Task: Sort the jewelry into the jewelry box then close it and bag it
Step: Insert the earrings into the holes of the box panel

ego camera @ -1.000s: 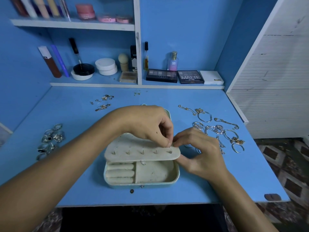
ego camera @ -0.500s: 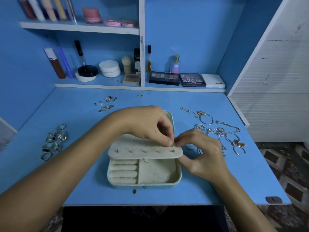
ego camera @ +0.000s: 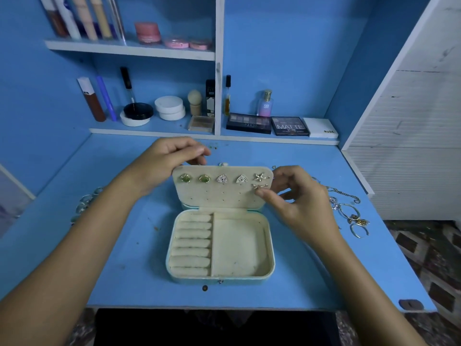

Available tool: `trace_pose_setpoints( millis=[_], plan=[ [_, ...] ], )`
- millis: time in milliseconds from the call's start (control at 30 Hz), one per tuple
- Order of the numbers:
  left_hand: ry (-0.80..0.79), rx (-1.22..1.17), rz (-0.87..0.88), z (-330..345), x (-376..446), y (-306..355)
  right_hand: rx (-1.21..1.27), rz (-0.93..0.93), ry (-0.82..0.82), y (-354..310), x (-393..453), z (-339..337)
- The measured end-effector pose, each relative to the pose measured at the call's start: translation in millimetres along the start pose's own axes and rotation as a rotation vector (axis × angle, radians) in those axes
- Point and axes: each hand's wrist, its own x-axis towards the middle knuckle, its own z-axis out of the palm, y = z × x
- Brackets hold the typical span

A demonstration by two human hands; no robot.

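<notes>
Cream lining shows inside the jewelry box [ego camera: 220,275], which lies open on the desk [ego camera: 311,270]. Its earring panel [ego camera: 219,193] is held upright at the top edge by the left hand [ego camera: 169,158]. A star earring [ego camera: 260,186] is pinched by the right hand [ego camera: 296,201] at the panel. If the panel is released, the unseated earring can probably drop. 5 studs are already fixed; the necklaces [ego camera: 349,211] wait outside.

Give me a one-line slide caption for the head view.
Left hand holds earring panel up; right hand pins starfish stud.
</notes>
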Motion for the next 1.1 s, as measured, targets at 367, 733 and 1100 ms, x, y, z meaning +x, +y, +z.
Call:
trace_pose_setpoints(
  millis=[367,733,1100],
  plan=[
    [0.382,-0.076,-0.027,5,-24,-47,0.042,0.267,-0.065,6,24,9],
    [0.424,0.502,0.106,11,-31,-70,-0.198,0.378,-0.153,22,34,19],
    [0.429,0.531,0.088,13,-31,-74,-0.282,0.438,-0.176,27,51,17]
  ],
)
